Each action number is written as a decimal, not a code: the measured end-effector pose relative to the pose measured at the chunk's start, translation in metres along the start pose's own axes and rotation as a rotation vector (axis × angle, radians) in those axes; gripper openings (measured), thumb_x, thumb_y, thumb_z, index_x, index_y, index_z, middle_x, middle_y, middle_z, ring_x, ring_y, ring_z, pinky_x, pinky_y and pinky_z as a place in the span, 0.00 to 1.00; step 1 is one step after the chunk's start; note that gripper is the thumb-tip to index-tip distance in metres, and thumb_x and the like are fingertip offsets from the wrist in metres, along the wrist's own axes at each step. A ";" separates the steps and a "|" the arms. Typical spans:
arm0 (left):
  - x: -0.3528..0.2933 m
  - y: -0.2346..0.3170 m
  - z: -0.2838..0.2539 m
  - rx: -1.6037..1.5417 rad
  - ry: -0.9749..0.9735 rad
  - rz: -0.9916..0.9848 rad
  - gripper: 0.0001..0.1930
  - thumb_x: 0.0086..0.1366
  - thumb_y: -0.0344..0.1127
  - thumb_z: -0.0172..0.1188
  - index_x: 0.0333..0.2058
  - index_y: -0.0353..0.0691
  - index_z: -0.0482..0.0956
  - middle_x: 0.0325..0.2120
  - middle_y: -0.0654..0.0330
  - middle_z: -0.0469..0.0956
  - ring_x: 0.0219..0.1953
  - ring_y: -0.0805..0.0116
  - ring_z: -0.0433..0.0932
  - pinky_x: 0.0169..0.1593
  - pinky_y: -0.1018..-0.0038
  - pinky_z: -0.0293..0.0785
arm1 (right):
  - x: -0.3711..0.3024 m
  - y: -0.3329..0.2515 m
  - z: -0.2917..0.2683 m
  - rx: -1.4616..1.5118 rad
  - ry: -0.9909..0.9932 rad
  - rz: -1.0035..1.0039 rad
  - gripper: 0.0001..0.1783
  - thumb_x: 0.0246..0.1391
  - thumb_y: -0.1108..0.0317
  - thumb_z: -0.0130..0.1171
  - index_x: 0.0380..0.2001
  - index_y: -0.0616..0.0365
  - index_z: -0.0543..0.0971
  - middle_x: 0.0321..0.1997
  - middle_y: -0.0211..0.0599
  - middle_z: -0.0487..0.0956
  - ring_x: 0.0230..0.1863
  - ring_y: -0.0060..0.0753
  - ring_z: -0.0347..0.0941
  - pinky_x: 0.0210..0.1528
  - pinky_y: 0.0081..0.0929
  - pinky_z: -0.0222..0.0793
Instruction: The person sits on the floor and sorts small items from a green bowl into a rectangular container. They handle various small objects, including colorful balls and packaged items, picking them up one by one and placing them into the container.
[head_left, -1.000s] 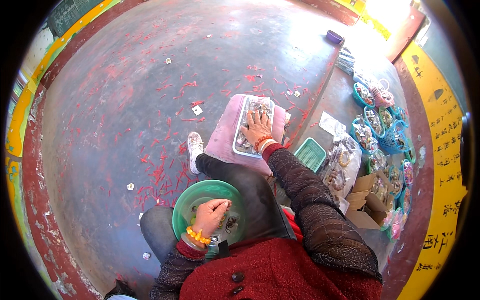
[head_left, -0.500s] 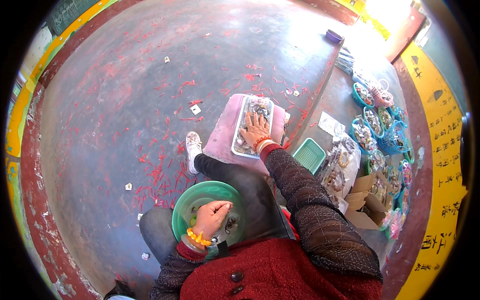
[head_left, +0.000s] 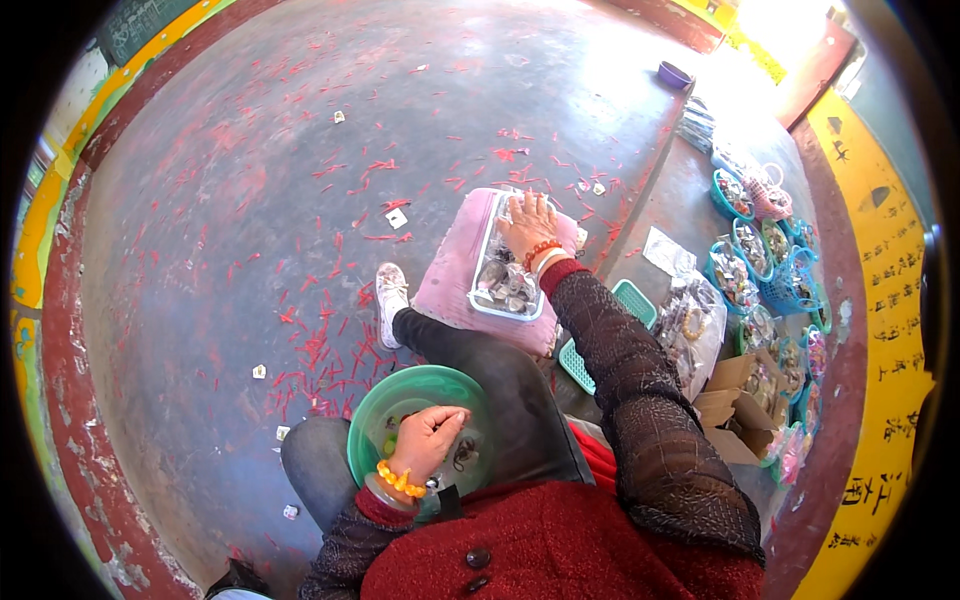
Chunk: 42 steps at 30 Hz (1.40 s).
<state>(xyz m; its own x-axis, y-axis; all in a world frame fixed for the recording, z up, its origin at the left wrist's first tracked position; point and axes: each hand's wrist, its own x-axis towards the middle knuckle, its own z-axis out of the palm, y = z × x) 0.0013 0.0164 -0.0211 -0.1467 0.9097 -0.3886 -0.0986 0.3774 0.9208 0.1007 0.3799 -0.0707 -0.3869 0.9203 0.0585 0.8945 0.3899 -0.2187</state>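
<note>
A green plastic bowl (head_left: 378, 398) rests on my lap with a few small items inside, one of them dark and stringy. Above it my left hand (head_left: 428, 440) is closed, fingers pressed together; whatever they hold, if anything, is hidden. My right hand (head_left: 526, 228) lies with fingers spread over the far part of a white-rimmed tray (head_left: 506, 314). Small plastic-wrapped packets (head_left: 502, 285) fill the tray, dark and silvery, showing on the near side of that hand. Under the tray is a pink padded seat (head_left: 448, 275).
Right of my arm are a green mesh basket (head_left: 636, 303), clear bags of small goods (head_left: 692, 325), an open cardboard box (head_left: 738, 405) and several filled blue baskets (head_left: 790, 280). Red scraps (head_left: 315, 350) litter the floor. A purple basin (head_left: 674, 74) stands far off.
My right hand has moved to the far part of the tray, uncovering packets on the near side. My left hand stays closed over the bowl. The view has shifted slightly.
</note>
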 end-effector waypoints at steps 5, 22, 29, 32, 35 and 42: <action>0.003 -0.009 -0.001 0.011 0.005 0.041 0.11 0.65 0.33 0.54 0.39 0.32 0.79 0.33 0.64 0.79 0.36 0.78 0.75 0.41 0.81 0.71 | 0.023 0.013 0.014 0.037 -0.071 0.013 0.37 0.53 0.42 0.45 0.62 0.50 0.61 0.69 0.46 0.52 0.71 0.52 0.39 0.68 0.50 0.34; 0.004 -0.005 -0.001 0.025 0.016 -0.017 0.11 0.65 0.35 0.54 0.39 0.35 0.79 0.33 0.65 0.80 0.34 0.80 0.75 0.34 0.82 0.73 | 0.022 0.016 0.016 0.047 -0.252 -0.023 0.34 0.54 0.45 0.43 0.60 0.53 0.63 0.67 0.46 0.57 0.68 0.51 0.49 0.66 0.52 0.41; 0.008 -0.009 -0.001 0.027 -0.006 0.042 0.10 0.65 0.33 0.54 0.39 0.33 0.79 0.33 0.64 0.79 0.36 0.79 0.75 0.41 0.81 0.72 | 0.052 0.043 0.063 -0.162 -0.002 -0.216 0.21 0.50 0.55 0.47 0.43 0.56 0.73 0.46 0.47 0.72 0.49 0.49 0.68 0.48 0.44 0.62; 0.005 -0.013 -0.002 0.034 0.020 0.050 0.10 0.65 0.33 0.54 0.39 0.33 0.79 0.34 0.64 0.79 0.36 0.79 0.75 0.41 0.81 0.72 | 0.044 0.021 0.031 -0.191 0.167 -0.416 0.10 0.43 0.63 0.52 0.26 0.57 0.77 0.24 0.41 0.78 0.27 0.47 0.77 0.27 0.39 0.70; 0.005 -0.010 -0.002 0.035 0.011 0.049 0.10 0.65 0.33 0.54 0.39 0.32 0.79 0.33 0.64 0.79 0.35 0.79 0.75 0.41 0.81 0.72 | 0.045 0.023 0.024 -0.171 0.095 -0.350 0.14 0.45 0.60 0.52 0.31 0.57 0.77 0.32 0.42 0.78 0.32 0.49 0.76 0.33 0.41 0.71; 0.005 -0.010 0.001 0.025 0.062 0.060 0.09 0.63 0.32 0.56 0.36 0.31 0.80 0.29 0.63 0.80 0.32 0.79 0.75 0.38 0.81 0.71 | 0.019 0.003 -0.008 -0.020 -0.142 -0.095 0.31 0.54 0.46 0.44 0.55 0.54 0.68 0.62 0.52 0.61 0.66 0.52 0.50 0.65 0.49 0.44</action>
<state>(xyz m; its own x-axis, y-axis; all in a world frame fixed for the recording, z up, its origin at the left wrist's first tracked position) 0.0022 0.0168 -0.0322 -0.2122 0.9188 -0.3329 -0.0631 0.3271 0.9429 0.0976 0.3984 -0.0627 -0.4960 0.8662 -0.0604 0.8564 0.4765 -0.1988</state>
